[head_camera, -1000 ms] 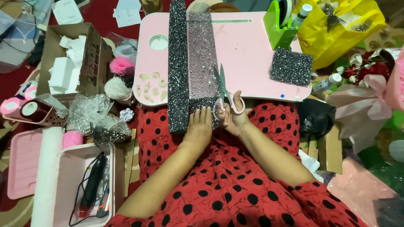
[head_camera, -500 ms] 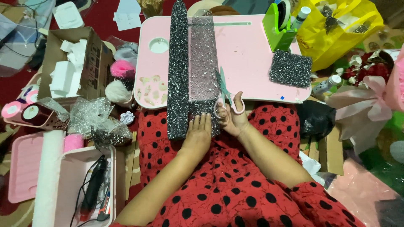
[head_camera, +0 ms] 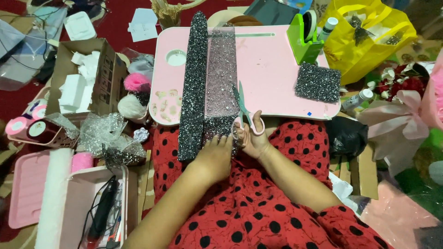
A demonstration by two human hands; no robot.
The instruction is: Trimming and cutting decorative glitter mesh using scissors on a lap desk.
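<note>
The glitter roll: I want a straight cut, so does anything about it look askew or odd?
The glitter roll lies straight up the pink lap tray, but its near end overhangs the tray edge, unsupported, where the left hand presses and the right hand holds scissors.

A pink lap table (head_camera: pixel 277 69) stands over dark red carpet (head_camera: pixel 18 99) under even light.

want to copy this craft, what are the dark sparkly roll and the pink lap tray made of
The sparkly roll looks like glitter mesh or tulle: the unrolled sheet lets the pink show through, while the rolled part reads dense black with silver specks. The lap tray looks like moulded plastic, smooth and matte, with a cup recess pressed into it. The scissors seem metal-bladed with pink plastic handles.
</note>
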